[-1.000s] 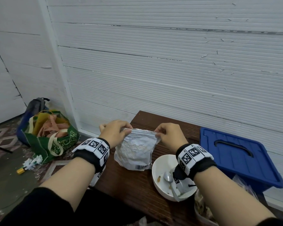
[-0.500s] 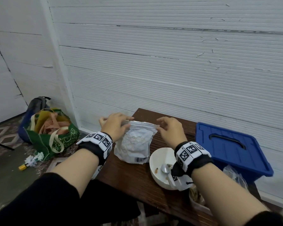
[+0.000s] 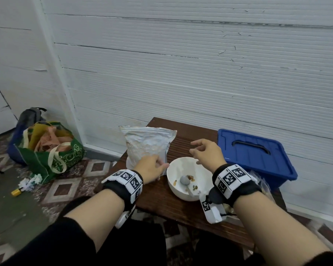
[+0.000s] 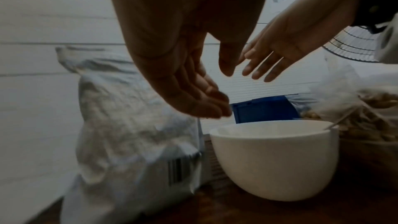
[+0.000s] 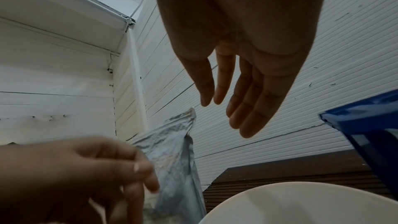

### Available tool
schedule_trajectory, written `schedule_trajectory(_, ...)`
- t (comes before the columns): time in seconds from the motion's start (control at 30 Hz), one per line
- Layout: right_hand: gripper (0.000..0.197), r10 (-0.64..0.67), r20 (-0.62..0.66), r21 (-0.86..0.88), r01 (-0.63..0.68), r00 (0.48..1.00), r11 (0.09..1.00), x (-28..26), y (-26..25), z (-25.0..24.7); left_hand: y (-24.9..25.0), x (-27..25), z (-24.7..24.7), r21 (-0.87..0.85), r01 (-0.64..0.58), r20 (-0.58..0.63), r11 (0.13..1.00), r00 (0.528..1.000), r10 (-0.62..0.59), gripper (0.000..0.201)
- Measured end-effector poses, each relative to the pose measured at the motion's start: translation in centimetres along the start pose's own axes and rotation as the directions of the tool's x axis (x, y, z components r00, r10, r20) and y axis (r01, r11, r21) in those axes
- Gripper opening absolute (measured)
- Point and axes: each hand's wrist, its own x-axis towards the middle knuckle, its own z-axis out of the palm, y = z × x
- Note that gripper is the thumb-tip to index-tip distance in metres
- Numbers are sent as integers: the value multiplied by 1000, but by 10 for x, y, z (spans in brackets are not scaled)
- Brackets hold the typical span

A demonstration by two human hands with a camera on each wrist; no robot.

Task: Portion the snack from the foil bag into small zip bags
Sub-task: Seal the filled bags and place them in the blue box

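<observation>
The crinkled silver foil bag (image 3: 146,145) stands upright on the dark wooden table (image 3: 158,198), its top edge closed flat. My left hand (image 3: 154,167) hovers by the bag's lower right corner with relaxed fingers (image 4: 204,101) and holds nothing. My right hand (image 3: 204,150) hangs open above the far rim of the white bowl (image 3: 188,169), fingers (image 5: 237,100) spread, apart from the bag (image 5: 172,151). A spoon (image 3: 185,180) and a few snack pieces lie in the bowl. Clear bags of snack (image 4: 366,117) sit right of the bowl (image 4: 273,159).
A blue lidded plastic box (image 3: 258,156) stands at the table's right, close behind my right wrist. A green tote bag (image 3: 52,150) and a backpack (image 3: 29,118) sit on the floor to the left. The white panelled wall (image 3: 181,73) runs just behind the table.
Both hands have let go of the foil bag's top, and it now stands on its own. The left hand dropped to its lower right corner. The right hand drew back over the bowl.
</observation>
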Motion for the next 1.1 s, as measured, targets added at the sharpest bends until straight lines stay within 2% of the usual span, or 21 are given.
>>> schedule_trajectory(0.07,16,-16,10,3,16,1000,1000,1,0,1,-7,3,16,-184,156,90,970,986,-142,26)
schedule_trajectory(0.13,18,-36,29,-7,37,999,999,4,-3,0,-9,4,26,-272,254,142,928,965,-223,36)
schedule_trajectory(0.27,24,-102,61,-35,104,993,994,18,-13,3,-11,9,38,-303,326,248,895,934,-257,58)
schedule_trajectory(0.43,34,-179,116,-44,185,977,982,43,-32,17,-14,22,48,-408,406,325,818,901,-286,53)
schedule_trajectory(0.53,34,-196,151,-35,203,969,978,55,-40,28,-18,32,49,-444,417,326,793,899,-291,47)
schedule_trajectory(0.63,22,-190,153,-46,199,970,979,64,-44,38,-27,39,45,-465,399,303,790,911,-281,44)
schedule_trajectory(0.77,16,-193,77,-40,196,978,980,76,-44,46,-39,43,32,-447,379,323,811,913,-249,39)
schedule_trajectory(0.9,28,-159,-9,59,159,987,986,91,-41,46,-48,44,13,-395,354,321,848,918,-234,36)
schedule_trajectory(1.03,31,-101,-91,122,112,991,986,106,-39,37,-63,49,-11,-351,382,334,855,904,-267,38)
schedule_trajectory(1.1,21,-66,-110,170,84,992,982,112,-38,33,-70,52,-23,-345,394,333,852,900,-281,38)
